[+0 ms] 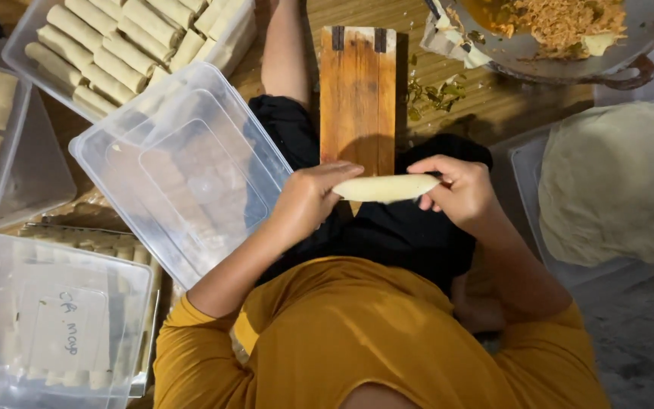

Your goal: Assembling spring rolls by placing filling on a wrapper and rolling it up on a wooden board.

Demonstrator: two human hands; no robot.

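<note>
Head view: both hands are up over the lap, sharing one pale roll (385, 188). The left hand (308, 201) has its fingers curled together round the roll's left end, and the right hand (459, 189) pinches the right end, fingers closed on it. The roll lies level, just in front of the near end of a wooden board (357, 95). Left of the hands sits a clear lid (183, 163) over a tub; beyond it, a tub of finished rolls (126, 45). On the right, a stack of wrappers (615, 182), and above it a pan of filling (562, 30).
</note>
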